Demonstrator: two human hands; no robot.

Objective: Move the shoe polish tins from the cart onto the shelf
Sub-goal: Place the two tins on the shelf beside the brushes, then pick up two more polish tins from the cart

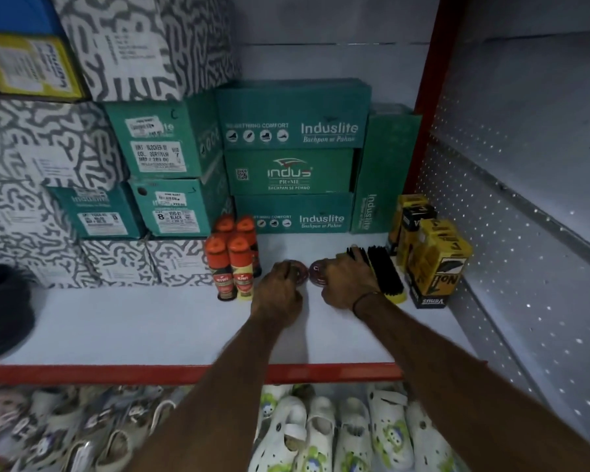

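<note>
— Where are the tins?
— Mid-shelf [150,321], toward the back: one under the left hand [280,291], one under the right hand [349,284], side by side.
— Fingers?
— Curled down over each tin [300,271], [315,272], probably gripping; both lie flat.

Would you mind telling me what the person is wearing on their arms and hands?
Both forearms are bare, with no sleeves in view and no gloves. The right hand has a thin dark band with a glint of gold at the wrist. The left hand wears nothing visible.
</note>
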